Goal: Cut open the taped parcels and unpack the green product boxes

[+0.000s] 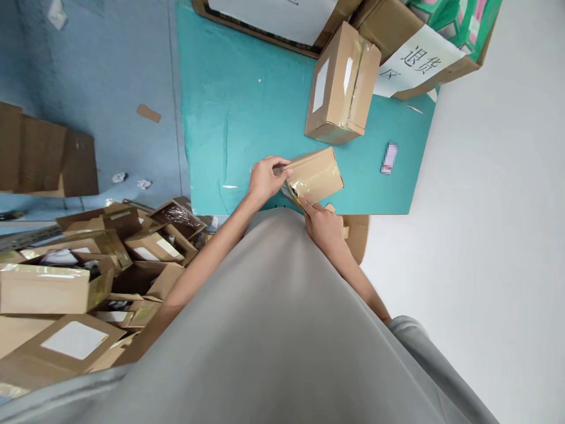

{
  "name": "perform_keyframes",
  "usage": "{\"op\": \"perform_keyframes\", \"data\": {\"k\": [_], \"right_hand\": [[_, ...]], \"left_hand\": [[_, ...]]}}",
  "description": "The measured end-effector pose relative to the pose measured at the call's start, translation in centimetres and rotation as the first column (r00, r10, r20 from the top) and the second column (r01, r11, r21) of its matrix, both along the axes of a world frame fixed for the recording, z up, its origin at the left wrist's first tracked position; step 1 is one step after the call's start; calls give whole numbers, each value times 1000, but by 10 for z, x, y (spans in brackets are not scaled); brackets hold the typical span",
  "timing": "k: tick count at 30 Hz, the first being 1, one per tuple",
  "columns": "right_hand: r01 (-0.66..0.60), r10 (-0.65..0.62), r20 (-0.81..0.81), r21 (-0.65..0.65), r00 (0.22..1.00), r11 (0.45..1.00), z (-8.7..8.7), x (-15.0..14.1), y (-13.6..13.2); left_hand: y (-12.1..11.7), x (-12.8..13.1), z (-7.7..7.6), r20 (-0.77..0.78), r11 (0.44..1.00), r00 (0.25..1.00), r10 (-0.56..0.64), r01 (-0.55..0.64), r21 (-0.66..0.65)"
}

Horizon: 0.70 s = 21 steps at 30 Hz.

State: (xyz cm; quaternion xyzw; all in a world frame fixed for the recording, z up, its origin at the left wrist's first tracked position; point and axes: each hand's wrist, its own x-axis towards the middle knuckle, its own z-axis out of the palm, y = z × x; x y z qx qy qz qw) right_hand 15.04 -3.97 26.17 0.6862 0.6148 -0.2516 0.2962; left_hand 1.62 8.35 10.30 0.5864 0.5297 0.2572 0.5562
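A small taped cardboard box (315, 176) is tilted at the front edge of the teal table. My left hand (266, 178) grips its left end, thumb on top and fingers along the far side. My right hand (324, 224) is closed around a box cutter (299, 199), of which only a slim yellow and dark part shows. Its tip is at the box's near left edge, by the clear tape. The blade itself is too small to make out. Just beyond stands a larger taped cardboard box (342, 85) with white labels.
The teal table (247, 118) also bears a large box with a paper sheet (273, 17) and a carton of green packages (459, 23) at the back. A small pixelated item (389, 158) lies right. Opened cardboard boxes (57, 288) pile up on the floor at left.
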Motion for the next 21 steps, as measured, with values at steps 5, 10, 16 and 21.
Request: {"op": "perform_keyframes", "data": {"k": [5,10,16,21], "right_hand": [[13,-12,-59,17,998,1000,-1,3,-2],[13,-14,-80,-23,997,1000,5,7,-2],[-27,20,-139,-43,990,999,5,12,4],[-46,23,-169,-129,985,991,9,31,-15]], "left_hand": [[-4,3,-1,-10,998,999,46,-45,38],[-15,4,0,-44,999,999,30,-28,40],[-19,9,3,-32,992,992,122,-121,28],[-27,15,9,-73,984,982,173,-171,41]]}}
